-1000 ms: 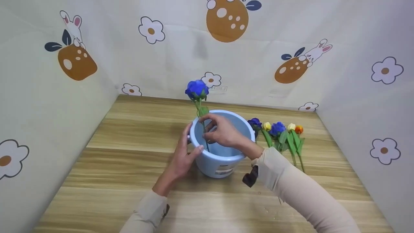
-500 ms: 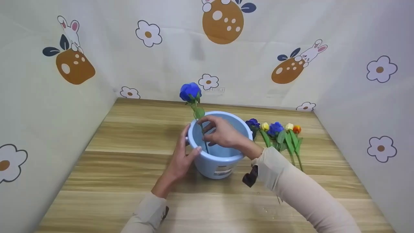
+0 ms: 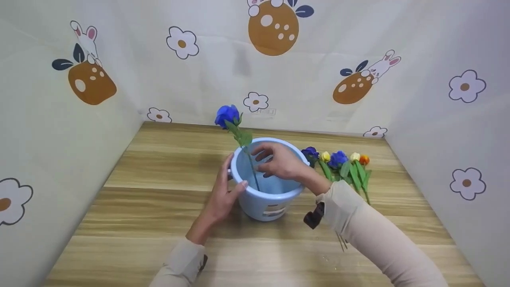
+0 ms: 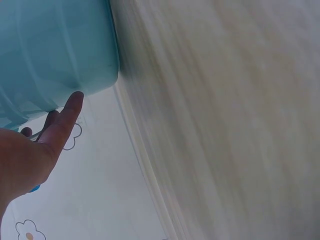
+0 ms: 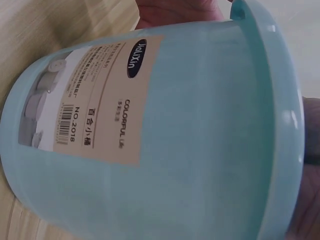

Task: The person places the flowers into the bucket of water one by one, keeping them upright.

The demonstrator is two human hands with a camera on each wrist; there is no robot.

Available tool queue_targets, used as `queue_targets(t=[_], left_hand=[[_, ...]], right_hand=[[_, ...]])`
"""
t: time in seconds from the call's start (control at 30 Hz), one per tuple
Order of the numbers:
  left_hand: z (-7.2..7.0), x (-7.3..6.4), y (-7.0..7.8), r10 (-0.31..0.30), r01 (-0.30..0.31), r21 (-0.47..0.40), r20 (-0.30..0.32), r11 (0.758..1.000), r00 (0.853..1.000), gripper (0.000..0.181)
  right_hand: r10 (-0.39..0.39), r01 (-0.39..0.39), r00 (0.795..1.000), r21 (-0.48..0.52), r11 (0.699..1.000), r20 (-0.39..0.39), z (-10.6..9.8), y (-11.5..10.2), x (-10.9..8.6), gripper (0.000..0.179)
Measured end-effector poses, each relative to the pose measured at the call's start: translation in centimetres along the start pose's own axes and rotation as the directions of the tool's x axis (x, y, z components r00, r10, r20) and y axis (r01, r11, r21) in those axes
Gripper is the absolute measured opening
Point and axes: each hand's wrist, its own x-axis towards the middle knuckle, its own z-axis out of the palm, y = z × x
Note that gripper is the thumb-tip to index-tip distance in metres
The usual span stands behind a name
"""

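A light blue bucket (image 3: pixel 251 204) stands upright on the wooden table. My left hand (image 3: pixel 222 196) holds its left side, thumb on the rim, and in the left wrist view the fingers (image 4: pixel 67 117) stretch along the outer wall. One blue artificial rose (image 3: pixel 227 116) leans leftward against the rim, its stem down inside the bucket. My right hand (image 3: pixel 283 162) hovers over the opening just right of that stem, fingers loosely bent and apart from it. In the right wrist view the bucket's printed label (image 5: pixel 90 100) faces the camera, and the wall hides most of the right hand.
Right of the bucket lies a row of artificial flowers: blue roses (image 3: pixel 338 159), pale yellow tulips (image 3: pixel 355 157) and an orange tulip (image 3: pixel 364 160). The right sleeve (image 3: pixel 374 227) covers part of their stems. Patterned cloth walls (image 3: pixel 207 87) close in the table's back and sides.
My right hand has let go of the rose stem and drawn slightly right. The bloom has tipped to the left. The left hand stays on the bucket.
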Motion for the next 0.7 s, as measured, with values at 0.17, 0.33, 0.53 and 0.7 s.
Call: queue_targets(t=[0.17,0.33,0.53,0.7], left_hand=[[0.1,0.0,0.2,-0.017,0.017,0.0,-0.001,1.0,1.0,0.082],[0.1,0.0,0.1,-0.022,0.022,0.01,-0.009,1.0,1.0,0.082],[0.1,0.0,0.0,0.023,-0.023,-0.009,-0.01,1.0,1.0,0.083],[0.1,0.0,0.0,0.016,-0.016,-0.014,-0.012,1.0,1.0,0.084]], right_hand=[[0.03,-0.03,0.999,0.023,0.999,-0.022,-1.1,0.0,-0.6,0.042],[0.039,-0.034,0.998,0.097,0.995,-0.045,-2.5,0.2,-1.2,0.051],[0.021,-0.003,0.995,0.177,0.984,-0.1,-3.8,1.2,-1.9,0.054],[0.024,0.003,0.992,0.21,0.978,-0.126,-4.8,1.6,-2.6,0.055]])
